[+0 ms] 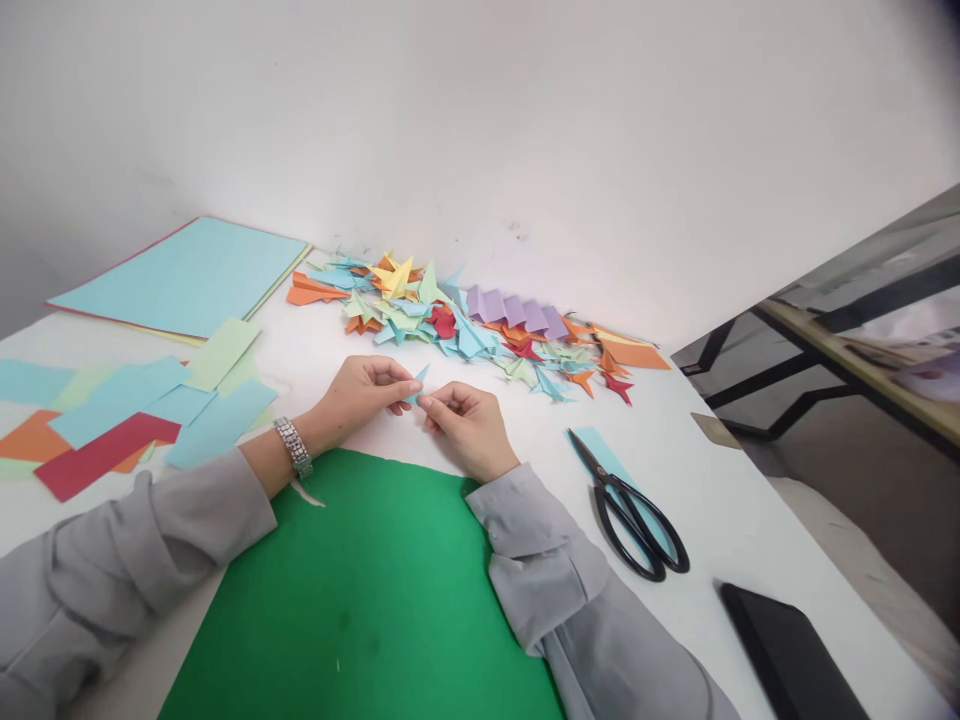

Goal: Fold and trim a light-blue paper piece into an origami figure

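Note:
My left hand (365,392) and my right hand (469,425) meet above the white table (720,490), both pinching a small folded light-blue paper piece (417,387) between fingertips. A silver watch sits on my left wrist. Both hands rest just beyond a large green paper sheet (360,600). A pile of folded paper shapes (465,325) in many colours lies behind the hands along the wall.
Black scissors (634,510) lie on a light-blue strip to the right. Coloured paper strips (127,415) are scattered at left, with a stack of large sheets (187,275) behind. A black flat object (787,655) sits at the near right; the table edge runs diagonally there.

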A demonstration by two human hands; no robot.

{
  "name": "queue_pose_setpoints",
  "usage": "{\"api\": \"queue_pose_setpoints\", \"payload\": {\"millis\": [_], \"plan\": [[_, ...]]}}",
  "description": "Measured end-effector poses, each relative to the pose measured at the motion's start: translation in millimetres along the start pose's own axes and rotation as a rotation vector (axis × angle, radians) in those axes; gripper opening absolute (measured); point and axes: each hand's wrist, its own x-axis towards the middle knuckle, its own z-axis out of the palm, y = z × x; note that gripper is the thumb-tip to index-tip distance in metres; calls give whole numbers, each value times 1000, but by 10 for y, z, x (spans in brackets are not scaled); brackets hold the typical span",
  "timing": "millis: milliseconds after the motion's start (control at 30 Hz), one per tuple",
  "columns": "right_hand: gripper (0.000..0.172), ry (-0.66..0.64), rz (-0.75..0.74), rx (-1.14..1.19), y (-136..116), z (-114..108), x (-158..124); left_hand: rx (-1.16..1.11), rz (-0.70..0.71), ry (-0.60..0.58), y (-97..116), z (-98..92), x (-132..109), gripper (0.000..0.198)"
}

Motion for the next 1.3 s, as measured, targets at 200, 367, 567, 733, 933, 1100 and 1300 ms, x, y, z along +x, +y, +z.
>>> {"api": "queue_pose_setpoints", "payload": {"millis": [200,367,567,733,933,1100,1300], "plan": [[33,-2,-3,-11,0,7,-10,52,33,-27,11,0,-5,22],[31,-17,-3,26,2,5,-12,25,22,-41,-8,-2,11,24],[28,49,-29,-19,-20,13,-13,-48,18,-66,-6,-8,2,26],[25,96,-34,-17,-31,13,-17,-74,8,-59,4,-19,-4,27],[30,11,-33,116,-3,-18,-14,-54,-3,-69,17,-27,1,25],[28,-20,24,135,3,-27,-8,-48,-22,-88,24,-36,-5,26],[28,-56,34,189,18,-18,3,-68,-4,-130,2,-66,15,24]]}}
